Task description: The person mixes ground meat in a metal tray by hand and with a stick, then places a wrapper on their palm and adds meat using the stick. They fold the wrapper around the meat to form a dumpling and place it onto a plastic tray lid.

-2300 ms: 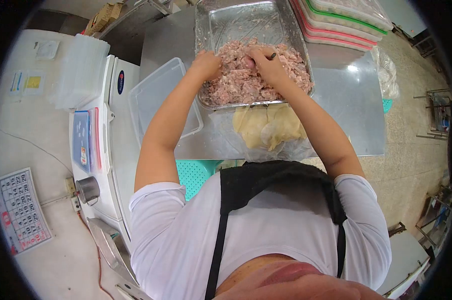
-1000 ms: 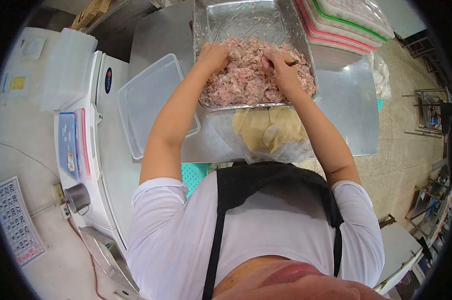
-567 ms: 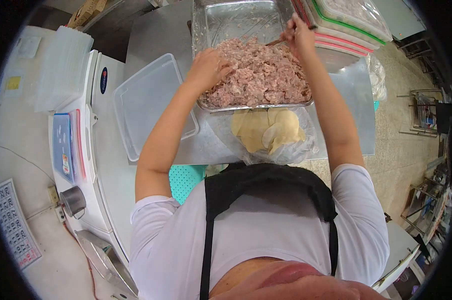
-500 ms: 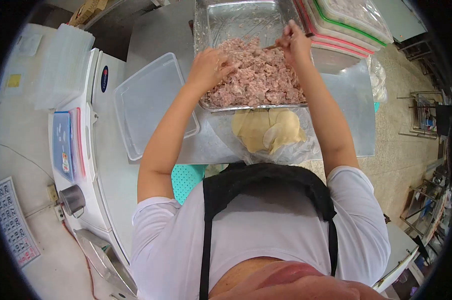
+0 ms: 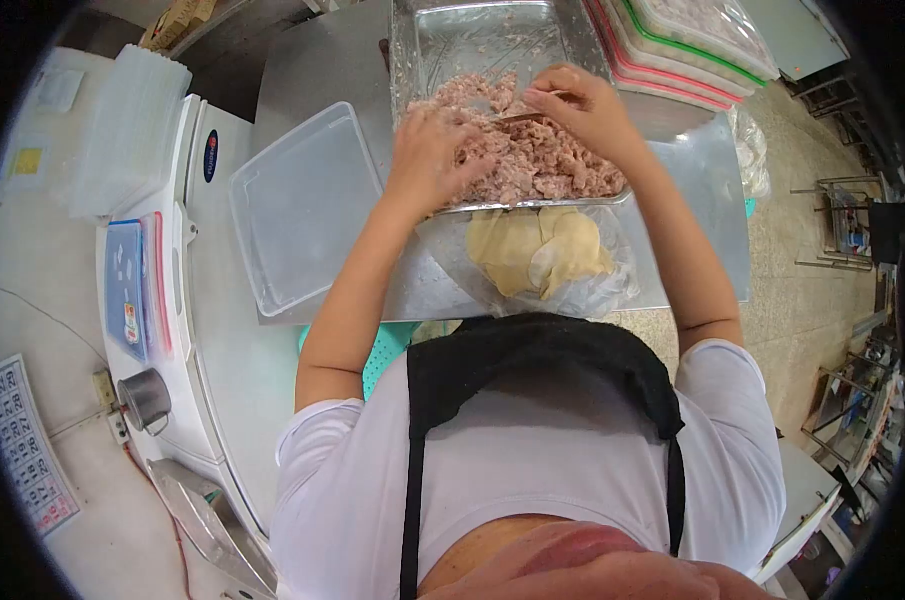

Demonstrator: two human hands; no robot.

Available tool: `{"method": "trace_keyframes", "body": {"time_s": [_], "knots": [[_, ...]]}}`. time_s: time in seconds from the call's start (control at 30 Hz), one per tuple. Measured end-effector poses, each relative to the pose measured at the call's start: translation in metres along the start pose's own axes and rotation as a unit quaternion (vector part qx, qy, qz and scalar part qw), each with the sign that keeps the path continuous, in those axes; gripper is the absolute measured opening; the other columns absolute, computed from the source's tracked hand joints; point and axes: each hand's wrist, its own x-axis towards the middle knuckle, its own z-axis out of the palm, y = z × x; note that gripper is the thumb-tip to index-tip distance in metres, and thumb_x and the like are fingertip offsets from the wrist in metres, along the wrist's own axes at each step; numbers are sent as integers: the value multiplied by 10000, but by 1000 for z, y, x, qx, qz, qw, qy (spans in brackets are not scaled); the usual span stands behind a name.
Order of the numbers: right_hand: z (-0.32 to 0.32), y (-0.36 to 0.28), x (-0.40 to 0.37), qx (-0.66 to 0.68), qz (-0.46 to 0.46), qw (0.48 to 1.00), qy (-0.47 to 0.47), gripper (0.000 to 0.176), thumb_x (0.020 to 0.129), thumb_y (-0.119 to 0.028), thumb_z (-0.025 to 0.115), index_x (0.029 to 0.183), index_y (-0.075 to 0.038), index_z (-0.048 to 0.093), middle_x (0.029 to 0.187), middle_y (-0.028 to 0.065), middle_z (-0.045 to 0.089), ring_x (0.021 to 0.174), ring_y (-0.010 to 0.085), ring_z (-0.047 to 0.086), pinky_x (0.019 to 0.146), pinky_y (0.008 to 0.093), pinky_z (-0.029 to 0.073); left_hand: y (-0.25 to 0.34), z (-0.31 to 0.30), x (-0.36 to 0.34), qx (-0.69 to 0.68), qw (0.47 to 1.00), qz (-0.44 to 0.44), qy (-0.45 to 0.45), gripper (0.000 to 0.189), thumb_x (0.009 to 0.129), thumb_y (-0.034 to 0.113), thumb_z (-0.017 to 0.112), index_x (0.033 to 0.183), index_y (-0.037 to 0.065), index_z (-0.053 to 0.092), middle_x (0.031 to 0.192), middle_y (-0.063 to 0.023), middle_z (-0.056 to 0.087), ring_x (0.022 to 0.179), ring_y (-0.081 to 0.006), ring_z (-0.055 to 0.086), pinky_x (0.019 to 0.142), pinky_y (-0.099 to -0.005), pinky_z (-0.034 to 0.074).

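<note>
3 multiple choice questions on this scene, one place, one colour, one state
1. Where do the wrappers lie? A in the clear tub; B in a clear bag at the near edge of the metal tray; C on the stacked boxes.
2. Rim colour of the top stacked box? A green; B blue; C yellow.
3. What does the right hand do? A lies flat on the table; B grips a cup; C holds a thin stick over the minced meat.
B, the bag sits at the tray's front rim; A, a green band edges its lid; C, fingers pinch the stick above the meat.
</note>
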Motion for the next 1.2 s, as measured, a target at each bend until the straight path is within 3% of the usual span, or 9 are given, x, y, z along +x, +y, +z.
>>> {"method": "trace_keyframes", "body": {"time_s": [0.07,0.2,0.27,0.43,0.6,0.7,0.87,0.97,1.2], "knots": [[-19,-10,4,-187,-128,972,-61,208,868,-210,617,863,-10,672,806,123,629,749,232,625,666,335,488,19,6,-8,-7,998,27,-50,385,717,406,732,989,140,674,1160,-111,571,1183,-382,433,984,-468,346],[9,-6,6,-446,-107,862,-215,119,768,-105,592,756,-18,672,800,186,658,771,350,657,666,425,528,36,19,-10,-7,997,-26,-77,440,673,369,777,1015,123,652,1178,-132,557,1161,-349,459,972,-459,355],[23,10,-6,-440,-141,859,-218,120,767,-98,587,743,-20,675,772,193,655,759,361,655,659,435,528,39,15,-3,4,985,-74,-154,420,684,287,783,1034,104,642,1132,-120,581,1140,-305,501,941,-428,388],[-13,3,-18,-452,-131,834,-287,169,802,-92,546,828,-13,693,848,190,675,817,342,673,668,423,543,28,7,-2,-44,986,-123,-106,335,749,191,715,1059,89,638,1020,-125,634,975,-305,598,824,-388,467],[-77,28,-23,-423,-159,879,-153,109,823,-72,528,837,-17,621,815,185,656,791,362,652,687,455,517,13,-2,-1,-117,980,-161,-5,303,809,145,652,1108,96,635,999,-140,674,896,-317,648,772,-361,502],[-103,7,-45,-392,-185,894,-110,169,878,-176,534,828,-31,606,782,176,647,780,361,640,677,461,503,17,1,-1,-103,981,-152,60,288,849,158,630,1131,102,647,1045,-93,689,981,-215,651,833,-314,490],[-106,41,-68,-432,-86,869,-227,323,915,-370,535,854,-73,647,754,149,645,742,354,613,656,462,474,34,2,3,3,983,-175,52,265,849,105,625,1111,97,662,1019,-74,700,977,-153,649,843,-291,485],[-119,63,-59,-441,-66,862,-240,298,894,-354,560,848,-83,674,772,138,651,732,347,613,658,451,468,30,12,4,-147,965,-189,107,251,825,71,595,1062,99,672,969,-82,699,987,-235,644,857,-327,482],[-157,-6,-33,-450,-123,856,-223,188,865,-216,607,866,-36,658,752,133,635,728,323,611,644,433,462,6,14,-7,-145,960,-206,119,318,812,16,550,1096,108,657,1022,-101,687,972,-256,646,853,-334,489]]}}
